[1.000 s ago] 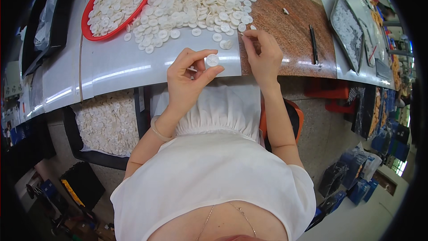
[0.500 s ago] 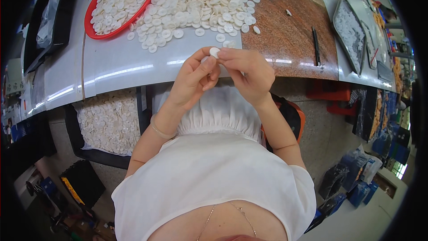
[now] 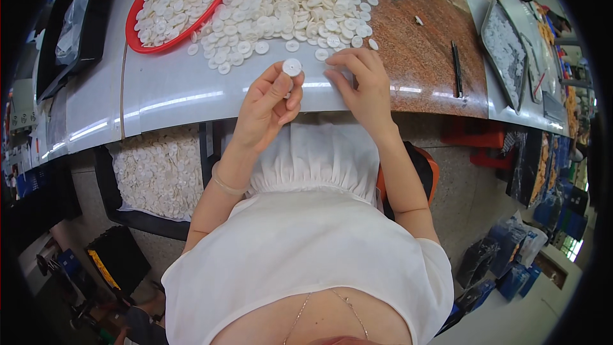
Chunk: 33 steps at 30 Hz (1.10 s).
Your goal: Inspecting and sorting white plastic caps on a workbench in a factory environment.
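Note:
Above the table's front edge, my left hand (image 3: 267,102) pinches a small white round disc (image 3: 292,67) between thumb and fingertips. Its flat face, with a small mark at the centre, is turned up. To the right of it my right hand (image 3: 365,86) has its thumb and forefinger apart, and nothing shows between them. Its forefinger tip is close to a loose white disc on the table (image 3: 321,54); whether they touch I cannot tell. Beyond both hands spreads a large heap of similar white discs (image 3: 287,6).
A red round basket (image 3: 131,32) full of white discs stands at the far left. On the right lie a black pen (image 3: 456,69) and a metal tray (image 3: 518,92) of small whitish pieces. Below the table, at left, a black crate (image 3: 143,222) holds more discs.
My hands have parted: both were at one disc, and now only the left holds it, lowered slightly left and tilted face up. The right has let go and reached toward the table.

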Tool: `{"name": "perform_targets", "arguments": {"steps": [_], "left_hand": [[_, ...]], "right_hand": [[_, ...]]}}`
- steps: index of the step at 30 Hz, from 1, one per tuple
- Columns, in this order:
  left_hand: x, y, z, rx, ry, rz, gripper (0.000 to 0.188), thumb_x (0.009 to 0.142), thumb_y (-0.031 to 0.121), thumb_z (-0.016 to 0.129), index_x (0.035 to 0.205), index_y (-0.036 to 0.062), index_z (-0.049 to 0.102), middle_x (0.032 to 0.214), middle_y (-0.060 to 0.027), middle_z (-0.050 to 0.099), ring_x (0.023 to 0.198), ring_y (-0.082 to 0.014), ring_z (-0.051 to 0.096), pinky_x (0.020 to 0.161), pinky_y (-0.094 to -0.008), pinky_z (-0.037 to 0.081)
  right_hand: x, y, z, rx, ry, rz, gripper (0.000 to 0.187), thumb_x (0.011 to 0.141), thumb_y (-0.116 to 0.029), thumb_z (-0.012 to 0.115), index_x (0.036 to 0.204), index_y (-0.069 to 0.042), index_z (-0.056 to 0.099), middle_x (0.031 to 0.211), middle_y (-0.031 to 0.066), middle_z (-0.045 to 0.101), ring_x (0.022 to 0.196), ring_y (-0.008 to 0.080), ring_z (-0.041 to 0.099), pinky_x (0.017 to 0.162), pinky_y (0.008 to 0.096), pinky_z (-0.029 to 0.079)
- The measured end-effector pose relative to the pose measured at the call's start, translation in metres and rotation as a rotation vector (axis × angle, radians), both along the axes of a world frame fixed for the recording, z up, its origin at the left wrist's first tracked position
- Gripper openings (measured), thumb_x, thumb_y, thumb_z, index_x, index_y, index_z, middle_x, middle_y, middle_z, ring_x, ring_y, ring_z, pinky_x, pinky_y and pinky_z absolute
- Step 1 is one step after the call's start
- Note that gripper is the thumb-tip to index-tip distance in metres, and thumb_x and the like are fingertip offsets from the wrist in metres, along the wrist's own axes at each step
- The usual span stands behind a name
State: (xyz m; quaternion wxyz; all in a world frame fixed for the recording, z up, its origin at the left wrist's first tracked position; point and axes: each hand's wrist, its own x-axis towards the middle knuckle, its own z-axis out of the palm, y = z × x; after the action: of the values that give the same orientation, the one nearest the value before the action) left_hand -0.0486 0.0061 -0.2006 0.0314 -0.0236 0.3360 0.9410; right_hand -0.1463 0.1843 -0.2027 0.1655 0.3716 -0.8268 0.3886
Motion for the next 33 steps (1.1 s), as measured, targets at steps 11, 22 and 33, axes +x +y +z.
{"name": "perform_targets", "arguments": {"steps": [11, 22, 33], "left_hand": [[-0.046, -0.123, 0.041, -0.942, 0.026, 0.862, 0.043, 0.091, 0.013, 0.065, 0.128, -0.0032, 0.050, 0.082, 0.0012, 0.055, 0.060, -0.0039, 0.048, 0.052, -0.0184, 0.040], [-0.008, -0.006, 0.015, -0.218, -0.143, -0.220, 0.046, 0.103, 0.040, 0.041, 0.111, -0.0020, 0.058, 0.076, 0.0019, 0.050, 0.057, -0.0051, 0.044, 0.044, -0.0190, 0.035], [0.003, -0.007, 0.013, -0.154, 0.027, -0.214, 0.048, 0.104, 0.040, 0.038, 0.117, -0.0039, 0.054, 0.074, 0.0021, 0.044, 0.058, -0.0050, 0.041, 0.044, -0.0180, 0.035]], "right_hand": [[0.013, -0.003, 0.007, -0.146, -0.246, -0.087, 0.017, 0.075, -0.003, 0.076, 0.090, -0.008, 0.069, 0.092, 0.0040, 0.063, 0.081, 0.0159, 0.058, 0.064, 0.0259, 0.046], [0.022, -0.017, 0.027, -0.260, -0.111, 0.242, 0.069, 0.073, -0.007, 0.082, 0.130, -0.006, 0.043, 0.100, 0.0077, 0.068, 0.091, 0.0185, 0.068, 0.074, 0.0275, 0.050], [0.005, -0.002, 0.011, -0.021, -0.230, 0.047, 0.024, 0.081, -0.008, 0.072, 0.103, -0.004, 0.064, 0.105, 0.0083, 0.067, 0.095, 0.0231, 0.062, 0.082, 0.0347, 0.048]]}}
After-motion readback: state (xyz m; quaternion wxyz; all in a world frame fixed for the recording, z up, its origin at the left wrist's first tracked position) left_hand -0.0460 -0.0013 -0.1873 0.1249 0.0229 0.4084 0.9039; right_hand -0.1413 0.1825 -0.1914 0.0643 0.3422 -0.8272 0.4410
